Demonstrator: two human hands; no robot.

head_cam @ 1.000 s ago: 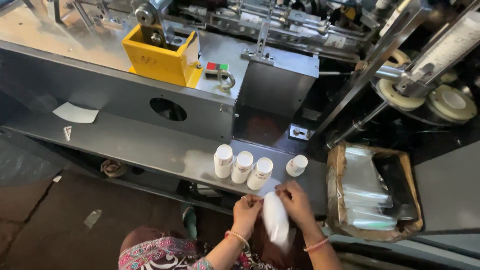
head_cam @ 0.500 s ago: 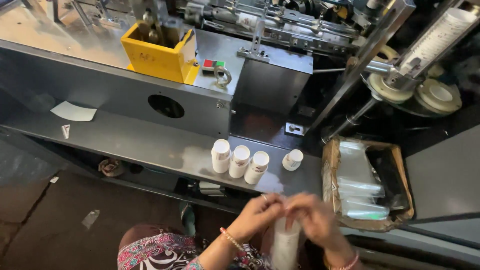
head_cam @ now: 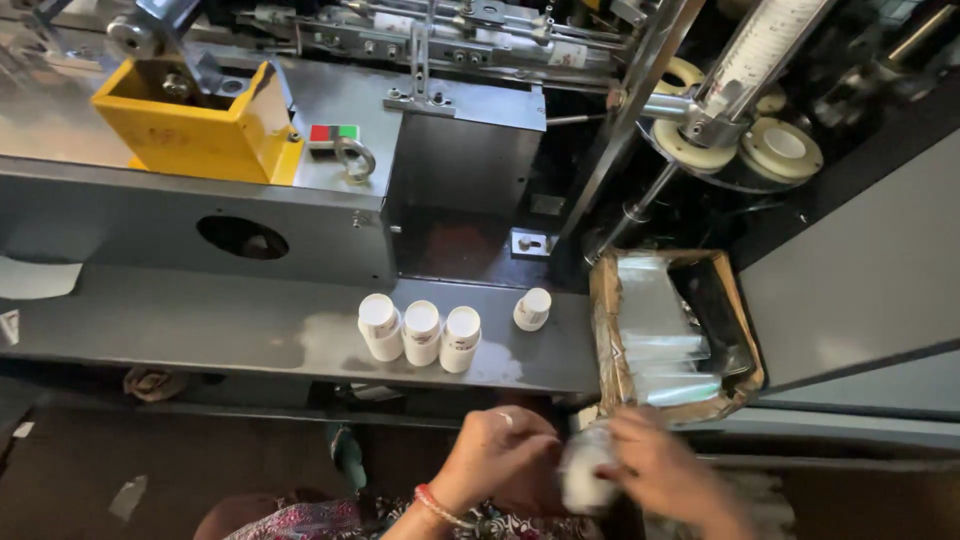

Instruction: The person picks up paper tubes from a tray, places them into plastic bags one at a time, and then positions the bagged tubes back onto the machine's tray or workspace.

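My left hand [head_cam: 497, 458] and my right hand [head_cam: 668, 468] meet low in the view, both gripping a white stack of paper cups [head_cam: 583, 472] wrapped in clear plastic; it is blurred. On the grey metal shelf [head_cam: 200, 325] above them stand three white cup stacks [head_cam: 420, 332] side by side. A single shorter white cup stack [head_cam: 532, 308] stands to their right.
A cardboard box [head_cam: 607, 345] lined with clear plastic bags sits right of the shelf. A yellow bin [head_cam: 190, 125] rests on the grey machine housing [head_cam: 120, 215], which has a round hole. Rollers and tape reels [head_cam: 785, 148] fill the upper right. Dark floor lies below left.
My hands have dropped lower and shifted right with the wrapped cup stack, now near the cardboard box's front edge. The view has moved closer to the machine.
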